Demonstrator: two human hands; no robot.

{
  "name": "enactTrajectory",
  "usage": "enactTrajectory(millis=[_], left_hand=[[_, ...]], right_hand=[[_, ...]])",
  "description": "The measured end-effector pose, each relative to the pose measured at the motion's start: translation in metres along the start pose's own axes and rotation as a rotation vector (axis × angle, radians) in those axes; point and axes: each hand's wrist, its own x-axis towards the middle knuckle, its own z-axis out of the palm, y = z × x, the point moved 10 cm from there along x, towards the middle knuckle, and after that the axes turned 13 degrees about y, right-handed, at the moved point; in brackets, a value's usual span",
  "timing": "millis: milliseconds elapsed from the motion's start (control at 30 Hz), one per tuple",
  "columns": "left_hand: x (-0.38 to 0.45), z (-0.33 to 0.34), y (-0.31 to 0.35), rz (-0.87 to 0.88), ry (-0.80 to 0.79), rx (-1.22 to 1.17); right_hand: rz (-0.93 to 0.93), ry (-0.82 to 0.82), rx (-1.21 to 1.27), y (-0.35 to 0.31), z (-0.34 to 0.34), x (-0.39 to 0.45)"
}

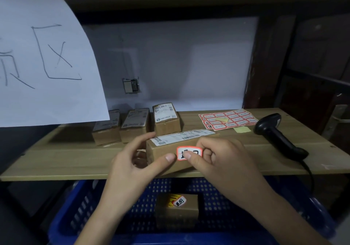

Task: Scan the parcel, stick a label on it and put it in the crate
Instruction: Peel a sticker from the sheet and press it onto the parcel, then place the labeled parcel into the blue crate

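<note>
The parcel (166, 155) is a long brown cardboard box held at the front edge of the wooden surface (56, 161), above the blue crate (79, 212). Its long axis runs left to right, its right end angled slightly away, and its front side faces the camera. A white shipping slip (181, 137) with a barcode lies along its top.

The left hand (132, 167) grips the box's left end, fingers curled behind and thumb flat on the front side. The right hand (219, 161) is half closed, its thumb pressing a red-bordered label (190, 153) onto the front; the black characters on it are partly covered and unreadable.

In the crate lies another box (177, 209) with a similar label. On the surface sit three small boxes (136, 125), a sheet of red-bordered labels (229, 119) and a black scanner (278, 133). A paper sheet (43, 59) at left bears large handwritten characters.
</note>
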Motion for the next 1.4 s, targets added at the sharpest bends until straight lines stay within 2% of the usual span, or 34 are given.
enactTrajectory(millis=[133, 267, 367, 500, 567, 700, 767, 867, 933, 1100, 1267, 1400], left_hand=[[-0.006, -0.003, -0.001, 0.001, 0.019, 0.012], [-0.01, -0.006, -0.002, -0.026, 0.034, -0.02], [-0.012, -0.002, -0.008, -0.084, 0.032, -0.075], [-0.016, 0.003, -0.014, -0.141, 0.015, -0.114], [-0.017, 0.0, -0.018, -0.177, 0.008, -0.106], [-0.022, -0.007, -0.025, -0.228, -0.063, -0.033], [-0.026, -0.01, -0.03, -0.253, -0.143, 0.0], [-0.03, -0.017, -0.045, -0.348, -0.224, 0.023], [-0.037, -0.015, -0.06, -0.418, -0.321, 0.058], [-0.051, 0.009, -0.096, -0.582, -0.613, 0.199], [-0.049, 0.039, -0.134, -0.581, -0.758, 0.353], [-0.058, 0.056, -0.177, -0.771, -0.855, 0.375]], right_hand=[[0.025, 0.056, -0.135, 0.007, -0.007, 0.001], [0.027, 0.191, -0.206, 0.008, -0.025, 0.003], [0.093, 0.236, -0.112, 0.017, -0.028, 0.001], [0.202, 0.107, 0.233, 0.027, -0.014, -0.012], [0.244, 0.129, 0.377, 0.036, -0.017, -0.024], [0.228, 0.375, 0.365, 0.063, -0.038, -0.055], [0.181, 0.402, 0.246, 0.076, -0.04, -0.069], [0.104, 0.25, -0.012, 0.096, -0.026, -0.084], [0.131, 0.108, -0.156, 0.119, -0.012, -0.092], [0.188, -0.102, -0.303, 0.144, 0.014, -0.108], [0.204, -0.164, -0.375, 0.135, 0.016, -0.109], [0.175, -0.19, -0.391, 0.135, 0.02, -0.111]])
